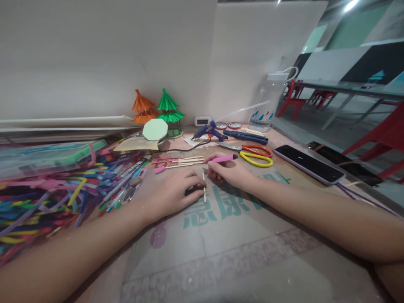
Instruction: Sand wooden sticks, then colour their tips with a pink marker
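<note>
Right fingers (211,172) curl round marker (224,158); left fingers (196,181) arch, seemingly touching stick (205,195).

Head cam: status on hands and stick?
Left hand: fingertips at the pale stick. Right hand: gripping pink marker near stick's far end. Scissors beyond right hand, clear of stick.

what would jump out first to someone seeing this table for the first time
Probably the orange model pagoda and the green model pagoda, side by side at the back of the table before a pale panel. Next, the tangle of bright craft strips filling the left side, then the pink marker in the right grip, near the table's middle.
</note>
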